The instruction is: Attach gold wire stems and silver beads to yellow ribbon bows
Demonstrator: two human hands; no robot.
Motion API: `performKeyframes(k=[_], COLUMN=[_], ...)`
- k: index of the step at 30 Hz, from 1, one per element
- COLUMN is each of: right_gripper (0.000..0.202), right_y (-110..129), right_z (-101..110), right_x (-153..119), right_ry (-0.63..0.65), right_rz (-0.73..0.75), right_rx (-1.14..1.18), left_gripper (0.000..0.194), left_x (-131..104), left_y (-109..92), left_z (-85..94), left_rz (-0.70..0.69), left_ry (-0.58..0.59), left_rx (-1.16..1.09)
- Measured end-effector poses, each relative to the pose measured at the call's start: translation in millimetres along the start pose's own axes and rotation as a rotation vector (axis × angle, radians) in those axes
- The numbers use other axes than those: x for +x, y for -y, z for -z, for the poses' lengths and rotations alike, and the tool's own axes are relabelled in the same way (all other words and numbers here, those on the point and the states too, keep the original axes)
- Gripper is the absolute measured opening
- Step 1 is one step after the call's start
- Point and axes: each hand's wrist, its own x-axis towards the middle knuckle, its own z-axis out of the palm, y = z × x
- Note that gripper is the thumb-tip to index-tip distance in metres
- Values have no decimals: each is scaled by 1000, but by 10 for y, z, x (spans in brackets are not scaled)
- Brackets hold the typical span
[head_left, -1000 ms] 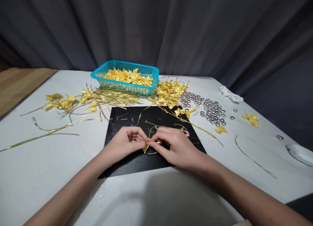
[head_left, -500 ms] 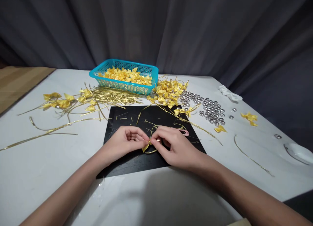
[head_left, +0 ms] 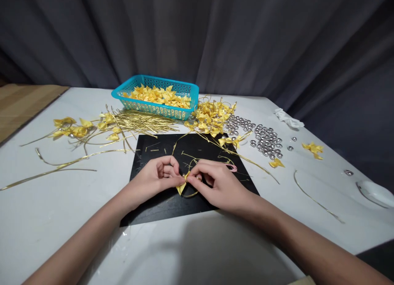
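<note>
A dark curtain [head_left: 172, 34] hangs beyond the hands, past the far edge of the white tabletop [head_left: 55, 211]. Beneath the hands lies a black mat [head_left: 172, 205], with scraps of gold cord scattered over it. Beyond the hands stands a blue basket [head_left: 116, 93] holding many yellow bows [head_left: 160, 95].

The right hand [head_left: 220, 180] is nearly closed, its thumb and forefinger pinched on one small yellow bow [head_left: 181, 189]. The left hand [head_left: 154, 178] is loosely curled, its thumb tip at that bow and its forefinger raised apart from the thumb; whether it grips the bow cannot be told. The bow is between the hands, over the mat, and a loop of cord [head_left: 192, 194] curves just below it.

Ahead of the left hand, a heap of gold cords [head_left: 144, 122] lies by the basket; ahead of the right, a pile of corded bows [head_left: 212, 114]. To the right of the hands are a white dish [head_left: 374, 193], a crumpled cloth [head_left: 288, 119] and many silver beads [head_left: 267, 141]. Just behind the right hand's knuckles shows a pink handle [head_left: 233, 168], partly hidden.
</note>
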Motion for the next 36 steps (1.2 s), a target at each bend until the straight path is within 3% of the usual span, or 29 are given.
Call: performKeyframes(k=[5, 10, 17, 22, 29, 36], right_gripper=[20, 9, 14, 12, 17, 13], right_y=[-62, -31, 16, -1, -2, 11], right_z=[30, 69, 61, 30, 69, 75], right_x=[13, 31, 55, 61, 49, 30], right_ry=[4, 99, 224, 215, 206, 190], right_rz=[-12, -15, -233, -287, -114, 5], right_rx=[83, 93, 254, 294, 102, 119], left_gripper=[35, 32, 26, 28, 26, 22], left_x=[-14, -14, -10, -6, 7, -1], left_y=[-16, -12, 38, 35, 23, -12], left_z=[15, -11, -42, -53, -40, -57], left_rz=[-8, -17, -56, -43, -36, -17], left_ry=[37, 27, 4, -9, 4, 30], left_rx=[16, 77, 130, 131, 133, 163])
